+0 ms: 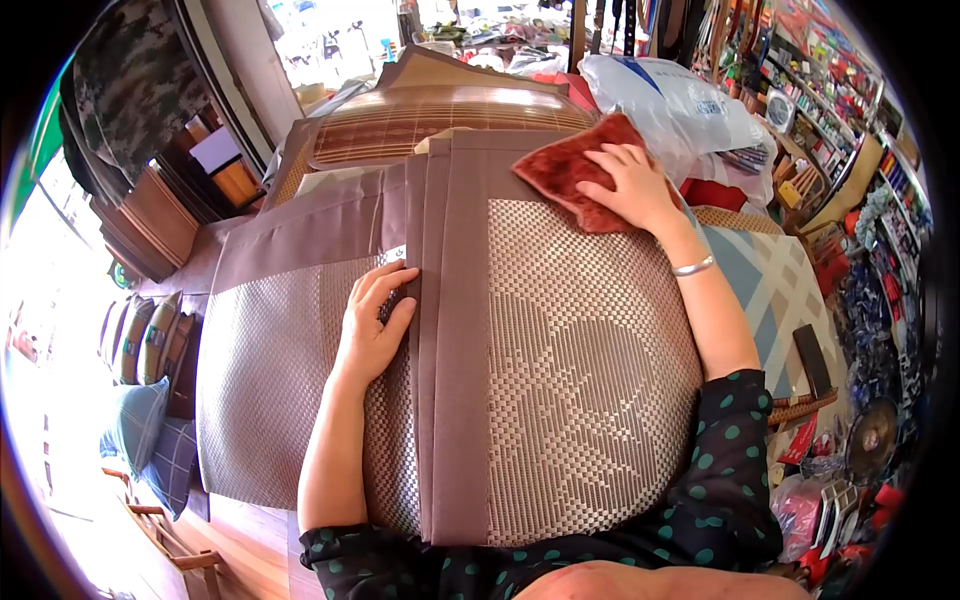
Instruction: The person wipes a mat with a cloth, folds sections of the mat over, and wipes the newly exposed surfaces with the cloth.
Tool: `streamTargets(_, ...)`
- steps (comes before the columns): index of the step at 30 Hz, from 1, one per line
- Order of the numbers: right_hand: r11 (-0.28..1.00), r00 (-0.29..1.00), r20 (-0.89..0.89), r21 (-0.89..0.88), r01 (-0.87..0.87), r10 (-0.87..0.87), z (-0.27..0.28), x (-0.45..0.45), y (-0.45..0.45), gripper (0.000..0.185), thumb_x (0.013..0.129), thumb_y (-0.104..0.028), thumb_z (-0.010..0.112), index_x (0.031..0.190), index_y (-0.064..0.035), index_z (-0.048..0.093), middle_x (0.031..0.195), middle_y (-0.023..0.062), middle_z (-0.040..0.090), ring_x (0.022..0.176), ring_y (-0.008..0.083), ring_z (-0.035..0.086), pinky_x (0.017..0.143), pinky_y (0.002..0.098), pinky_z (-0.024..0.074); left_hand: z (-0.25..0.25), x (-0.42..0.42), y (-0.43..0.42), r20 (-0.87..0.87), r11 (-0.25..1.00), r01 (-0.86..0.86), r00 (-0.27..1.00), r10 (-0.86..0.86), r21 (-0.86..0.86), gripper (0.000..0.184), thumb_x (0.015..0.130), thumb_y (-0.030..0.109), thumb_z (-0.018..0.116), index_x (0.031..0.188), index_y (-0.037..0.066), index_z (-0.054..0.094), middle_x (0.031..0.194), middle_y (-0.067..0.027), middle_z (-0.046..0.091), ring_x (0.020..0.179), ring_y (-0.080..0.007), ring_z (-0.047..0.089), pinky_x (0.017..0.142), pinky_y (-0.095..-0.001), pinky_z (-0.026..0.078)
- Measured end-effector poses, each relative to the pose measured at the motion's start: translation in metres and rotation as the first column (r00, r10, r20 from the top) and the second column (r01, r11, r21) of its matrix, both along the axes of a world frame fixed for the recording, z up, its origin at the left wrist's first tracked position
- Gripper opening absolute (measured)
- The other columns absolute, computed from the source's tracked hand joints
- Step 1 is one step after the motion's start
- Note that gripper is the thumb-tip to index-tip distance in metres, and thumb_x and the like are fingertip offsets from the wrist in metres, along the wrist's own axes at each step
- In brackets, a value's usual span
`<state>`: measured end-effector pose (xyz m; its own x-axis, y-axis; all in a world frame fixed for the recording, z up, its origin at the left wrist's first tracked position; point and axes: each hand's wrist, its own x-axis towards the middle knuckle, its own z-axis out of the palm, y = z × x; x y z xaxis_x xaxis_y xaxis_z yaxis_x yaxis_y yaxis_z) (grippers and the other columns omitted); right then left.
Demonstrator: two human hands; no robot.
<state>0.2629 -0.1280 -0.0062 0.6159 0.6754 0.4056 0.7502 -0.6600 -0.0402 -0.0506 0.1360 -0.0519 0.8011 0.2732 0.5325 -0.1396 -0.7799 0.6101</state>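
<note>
A folded woven mat (590, 360), silvery brown with a plain brown cloth border, spreads before me. Its face carries a darker rounded pattern. My left hand (375, 320) rests on the mat beside the upright border strips, fingers bent and thumb apart from them. Just above those fingertips is a small white label (397, 253). At the mat's far right corner, my right hand (630, 185) holds a red plush cloth (560, 170) down against the surface. The cloth hides that corner, and its underside is out of sight. A silver bangle (693, 267) circles my right wrist.
Behind the mat lie brown slatted mats (440, 110) and a plastic-wrapped bundle (670, 100). To the right is a blue-and-beige patterned piece (765, 290), with crowded shelves (820, 120) beyond. Cushions (140, 420) and a wooden chair (170, 545) stand at left.
</note>
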Motion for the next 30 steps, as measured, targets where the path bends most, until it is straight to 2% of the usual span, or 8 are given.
streamTargets(3,0.999,0.999,0.021,0.013,0.036,-0.036,-0.008,-0.004,-0.007,0.069,0.086,-0.065,0.054,0.137,-0.0172,0.055,0.145,0.0096,0.047,0.138,0.0283,0.035,0.108,0.0620,0.0248,0.000,0.000,0.000,0.007,1.000,0.008,1.000,-0.008,-0.008,0.035,0.086,0.013,0.065,0.120,0.007,0.065,0.130,-0.0149,0.059,0.123,-0.0329,0.052,0.106,-0.0433,0.040)
streamTargets(7,0.930,0.940,-0.009,-0.140,-0.340,0.342,0.005,-0.082,-0.006,0.067,0.084,-0.060,0.057,0.135,-0.0161,0.055,0.143,0.0137,0.048,0.134,0.0310,0.039,0.105,0.0629,0.0267,-0.001,0.000,0.003,0.009,1.000,0.010,1.000,-0.010,0.009,0.035,0.086,0.013,0.066,0.120,0.007,0.065,0.130,-0.0151,0.059,0.123,-0.0331,0.052,0.106,-0.0436,0.040)
streamTargets(10,0.682,0.703,-0.104,-0.178,-0.710,0.704,0.017,-0.159,-0.020,0.072,0.078,-0.062,0.062,0.136,-0.0182,0.056,0.141,0.0127,0.049,0.131,0.0293,0.041,0.101,0.0564,0.0280,-0.001,0.000,0.002,0.003,1.000,0.000,1.000,0.000,0.019,0.035,0.085,0.013,0.066,0.120,0.007,0.065,0.130,-0.0153,0.059,0.123,-0.0333,0.052,0.106,-0.0439,0.040)
streamTargets(13,0.435,0.425,-0.289,-0.030,-0.900,0.858,0.022,-0.197,-0.036,0.070,0.078,-0.067,0.065,0.128,-0.0197,0.063,0.138,0.0127,0.052,0.129,0.0296,0.044,0.101,0.0566,0.0247,-0.001,-0.001,0.001,-0.008,1.000,-0.007,1.000,0.007,0.026,0.035,0.085,0.013,0.066,0.120,0.007,0.065,0.130,-0.0153,0.059,0.124,-0.0335,0.052,0.107,-0.0441,0.040)
streamTargets(17,0.606,0.615,-0.170,-0.106,-0.789,0.770,0.027,-0.169,-0.032,0.070,0.079,-0.065,0.064,0.129,-0.0163,0.060,0.137,0.0130,0.053,0.126,0.0300,0.047,0.103,0.0523,0.0273,-0.002,0.000,0.001,-0.001,1.000,-0.010,1.000,0.010,0.023,0.036,0.086,0.013,0.066,0.120,0.007,0.065,0.130,-0.0152,0.059,0.124,-0.0337,0.051,0.106,-0.0439,0.040)
streamTargets(21,0.944,0.945,-0.043,-0.048,-0.326,0.324,0.011,-0.081,-0.041,0.062,0.084,-0.054,0.062,0.130,-0.0125,0.060,0.139,0.0148,0.053,0.131,0.0347,0.044,0.108,0.0474,0.0323,-0.001,-0.001,0.001,-0.002,1.000,-0.009,1.000,0.009,0.017,0.036,0.086,0.014,0.066,0.121,0.007,0.065,0.130,-0.0152,0.059,0.124,-0.0337,0.051,0.107,-0.0442,0.040)
streamTargets(25,0.993,0.995,-0.085,0.102,0.054,-0.045,-0.016,-0.026,-0.069,0.067,0.086,-0.058,0.059,0.137,-0.0144,0.055,0.146,0.0139,0.047,0.136,0.0333,0.038,0.110,0.0541,0.0285,-0.001,0.000,0.001,0.005,0.999,-0.005,1.000,0.005,0.031,0.035,0.086,0.015,0.066,0.121,0.008,0.065,0.130,-0.0154,0.059,0.124,-0.0338,0.051,0.107,-0.0446,0.039)
streamTargets(30,0.993,0.994,-0.018,-0.056,-0.108,0.107,-0.008,-0.068,-0.069,0.071,0.083,-0.062,0.059,0.136,-0.0142,0.055,0.144,0.0129,0.046,0.134,0.0319,0.038,0.108,0.0538,0.0266,-0.001,0.000,0.001,-0.002,1.000,0.000,1.000,0.000,0.009,0.035,0.086,0.016,0.067,0.120,0.007,0.065,0.130,-0.0158,0.059,0.124,-0.0348,0.051,0.107,-0.0448,0.039)
